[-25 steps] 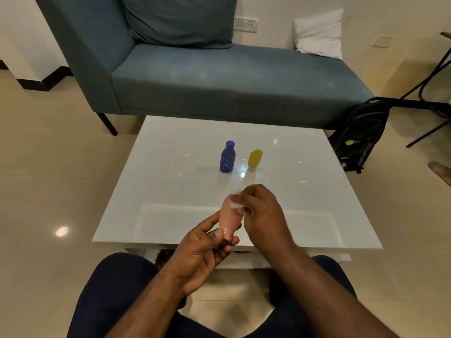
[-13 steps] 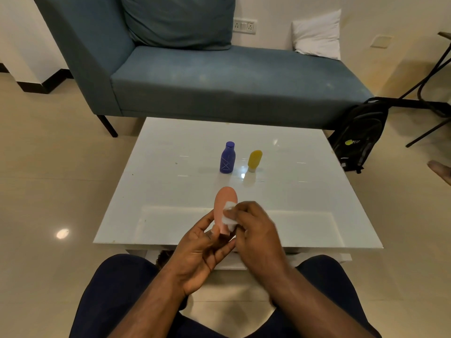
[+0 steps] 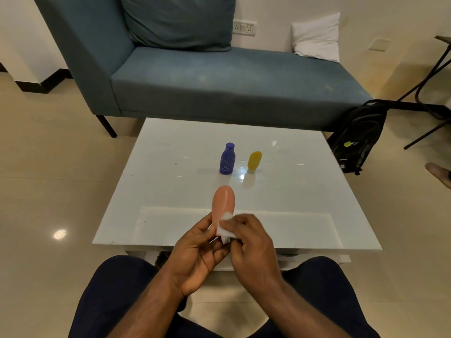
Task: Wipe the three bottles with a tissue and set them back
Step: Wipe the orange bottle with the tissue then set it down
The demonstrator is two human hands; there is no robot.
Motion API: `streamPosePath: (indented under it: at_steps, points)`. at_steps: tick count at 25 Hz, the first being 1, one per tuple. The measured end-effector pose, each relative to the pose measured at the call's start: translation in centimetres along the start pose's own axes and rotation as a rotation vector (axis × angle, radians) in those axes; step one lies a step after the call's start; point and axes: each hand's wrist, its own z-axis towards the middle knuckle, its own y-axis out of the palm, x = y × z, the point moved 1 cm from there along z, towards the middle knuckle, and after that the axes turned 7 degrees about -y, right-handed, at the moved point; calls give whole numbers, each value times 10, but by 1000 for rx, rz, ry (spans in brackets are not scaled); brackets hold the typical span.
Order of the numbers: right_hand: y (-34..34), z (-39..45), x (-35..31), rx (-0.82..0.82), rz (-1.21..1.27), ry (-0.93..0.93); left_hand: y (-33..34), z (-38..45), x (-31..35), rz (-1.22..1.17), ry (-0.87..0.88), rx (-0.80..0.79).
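My left hand (image 3: 197, 252) holds a pink bottle (image 3: 222, 202) by its lower end, upright above the near edge of the white table (image 3: 170, 191). My right hand (image 3: 251, 242) presses a white tissue (image 3: 225, 228) against the bottle's lower part. A blue bottle (image 3: 227, 159) and a smaller yellow bottle (image 3: 254, 161) stand side by side in the middle of the table. The pink bottle's base is hidden by my fingers and the tissue.
A blue sofa (image 3: 219, 76) with a white cushion (image 3: 316, 37) runs behind the table. A black backpack (image 3: 358, 135) leans at the table's far right corner. Black chair legs (image 3: 429, 93) and someone's foot (image 3: 439, 173) are at the right edge.
My right hand has slid the tissue from the pink bottle's top down to its lower part, uncovering the upper body. The left hand kept its hold.
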Motion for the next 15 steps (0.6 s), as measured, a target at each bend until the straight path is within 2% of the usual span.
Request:
streamPosePath:
  at_steps: [6,10,15]
  points:
    - [-10,30,22,156,-17,76,-2,0,-1,65,-51,27]
    - [-3,11,17,51,30,57,-3,2,-4,109,-31,96]
    - [-1,5,17,53,-23,-3,-4,0,-1,105,-34,86]
